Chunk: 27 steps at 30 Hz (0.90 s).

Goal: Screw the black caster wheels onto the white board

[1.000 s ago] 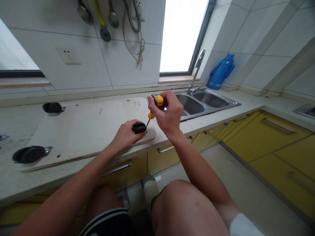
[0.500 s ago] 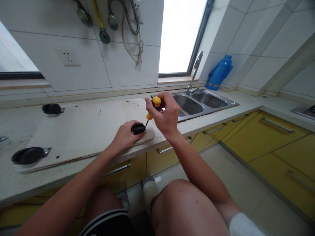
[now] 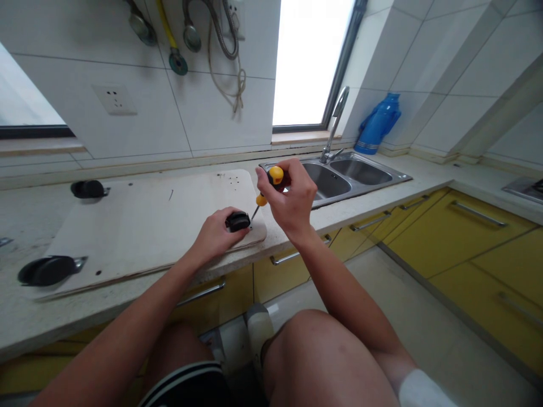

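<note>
My right hand (image 3: pixel 292 198) is closed round the handle of a yellow and black screwdriver (image 3: pixel 275 177). Its thin shaft slants down to the left, the tip close beside a black caster wheel (image 3: pixel 238 221) at the near right corner of a pale board (image 3: pixel 139 220). Fingers of my left hand (image 3: pixel 215 234) grip that caster from the left and press on the board. Whether the tip sits in a screw is too small to tell. Two more black casters stand at the board's left end, one at the far corner (image 3: pixel 88 189) and one at the near corner (image 3: pixel 51 270).
The board lies on a speckled counter (image 3: pixel 25 316) above yellow cabinets (image 3: pixel 275 280). A steel double sink (image 3: pixel 326 186) with a faucet (image 3: pixel 337 124) is to the right, a blue thermos flask (image 3: pixel 379 124) behind it. Pipes and a hose (image 3: pixel 231 51) hang on the tiled wall.
My right hand and the screwdriver have shifted slightly right, leaning the handle a little further over. My left hand stays on the caster.
</note>
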Tool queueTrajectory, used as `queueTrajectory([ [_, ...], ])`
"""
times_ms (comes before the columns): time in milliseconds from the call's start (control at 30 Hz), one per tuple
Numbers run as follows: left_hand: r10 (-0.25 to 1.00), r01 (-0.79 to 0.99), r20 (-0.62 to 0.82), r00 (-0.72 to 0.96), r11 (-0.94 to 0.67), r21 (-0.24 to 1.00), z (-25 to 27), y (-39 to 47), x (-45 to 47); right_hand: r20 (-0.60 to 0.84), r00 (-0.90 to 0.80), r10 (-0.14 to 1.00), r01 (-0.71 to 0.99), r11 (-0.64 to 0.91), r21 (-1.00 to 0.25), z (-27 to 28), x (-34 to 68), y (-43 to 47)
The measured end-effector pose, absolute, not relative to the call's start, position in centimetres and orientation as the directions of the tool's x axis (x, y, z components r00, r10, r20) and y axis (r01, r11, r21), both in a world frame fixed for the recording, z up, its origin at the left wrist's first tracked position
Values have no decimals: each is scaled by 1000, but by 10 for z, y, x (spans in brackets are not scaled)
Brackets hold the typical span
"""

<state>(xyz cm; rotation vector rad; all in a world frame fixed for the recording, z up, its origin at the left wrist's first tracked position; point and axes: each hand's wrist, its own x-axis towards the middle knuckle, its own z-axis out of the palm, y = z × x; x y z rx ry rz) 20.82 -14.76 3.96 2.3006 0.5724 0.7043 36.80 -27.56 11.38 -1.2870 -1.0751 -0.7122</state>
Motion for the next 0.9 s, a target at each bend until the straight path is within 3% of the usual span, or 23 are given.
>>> queueTrajectory([
  [667, 576, 226, 310, 756, -675, 703, 39, -150, 203, 934, 338, 117, 920, 167, -354, 115, 365, -288],
  [900, 599, 241, 301, 742, -657, 714, 42, -155, 201, 934, 342, 102, 894, 271, -357, 116, 370, -286],
])
